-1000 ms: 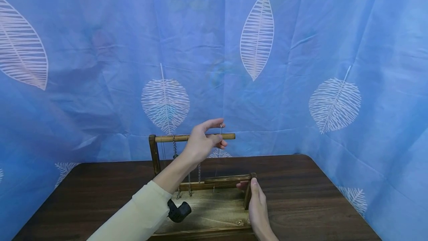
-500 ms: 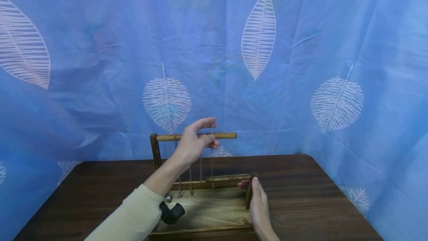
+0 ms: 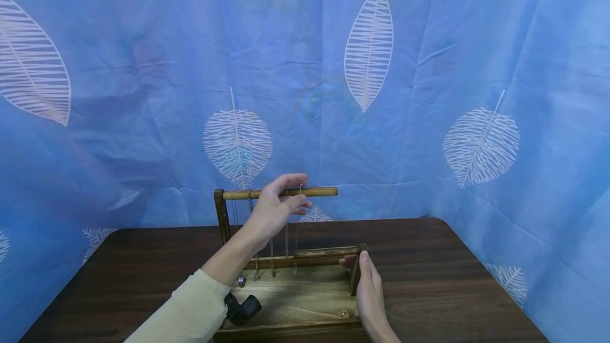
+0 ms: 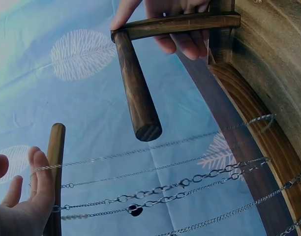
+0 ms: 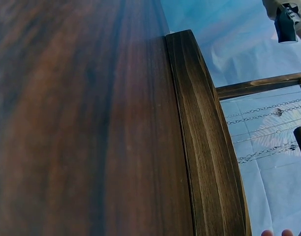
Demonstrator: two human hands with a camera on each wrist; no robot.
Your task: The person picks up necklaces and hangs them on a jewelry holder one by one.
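Note:
A wooden jewelry stand (image 3: 286, 324) with two bars and a tray sits on the table. My left hand (image 3: 274, 208) is at the upper bar (image 3: 326, 191), thumb and fingers spread apart, with a thin chain necklace (image 3: 295, 237) looped over the fingers and hanging down. In the left wrist view, this necklace (image 4: 140, 150) runs past the bar beside the fingers (image 4: 42, 182). Several other chain necklaces (image 4: 165, 189) hang from the same bar. My right hand (image 3: 371, 295) grips the stand's right post (image 3: 355, 278), thumb in front and fingers behind. Little of it shows in the right wrist view.
The shorter lower bar (image 3: 326, 253) reaches left from the right post. A ring (image 3: 241, 280) and small gold jewelry (image 3: 344, 313) are in the tray. A black wrist camera (image 3: 243, 308) is on the left sleeve. A blue leaf-print curtain (image 3: 305, 68) stands behind the dark table (image 3: 429, 279).
My left hand has moved left along the upper bar, then slightly down, bringing the thin necklace with it. The right hand has kept its grip on the post.

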